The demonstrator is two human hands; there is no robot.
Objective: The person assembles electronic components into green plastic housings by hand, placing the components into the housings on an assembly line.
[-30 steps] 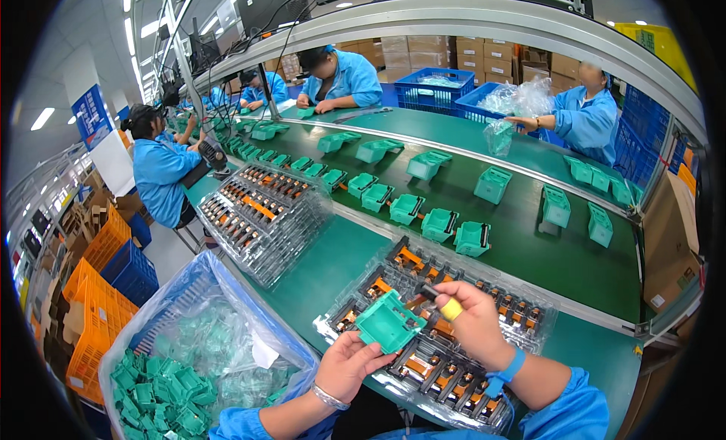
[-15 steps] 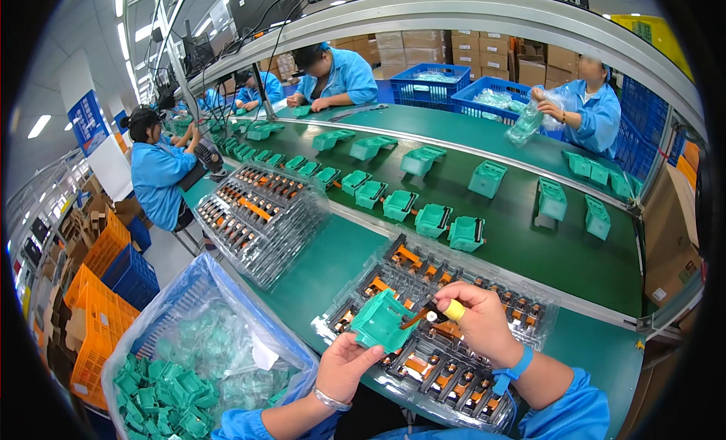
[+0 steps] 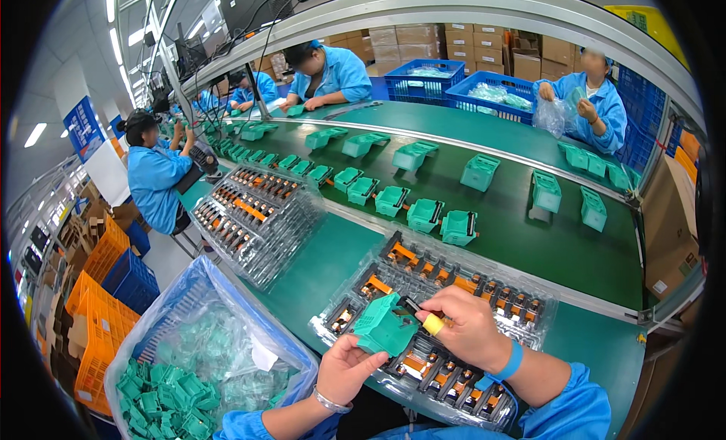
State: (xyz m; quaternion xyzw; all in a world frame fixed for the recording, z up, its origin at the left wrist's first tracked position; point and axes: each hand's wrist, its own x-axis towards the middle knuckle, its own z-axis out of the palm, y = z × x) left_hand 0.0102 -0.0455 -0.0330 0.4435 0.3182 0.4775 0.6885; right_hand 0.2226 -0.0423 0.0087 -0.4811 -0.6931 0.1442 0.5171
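Note:
A green plastic housing is tilted in my left hand, with thumb and fingers closed around its lower side. My right hand has a yellow finger cover and a blue wrist strap. It pinches a small black part against the housing's upper right edge. How far that part sits inside the housing is hidden. Below both hands lies a clear plastic tray with rows of black parts bearing orange strips.
At left, a lined blue crate holds loose green housings. A stack of filled clear trays stands beyond it. Housings line the green conveyor belt. A metal frame bar crosses above; co-workers work across the belt.
My right hand has moved left and brought the black part to the housing's edge; its orange strip no longer shows. The housing has turned in my left hand. The co-worker at far right moved their hands.

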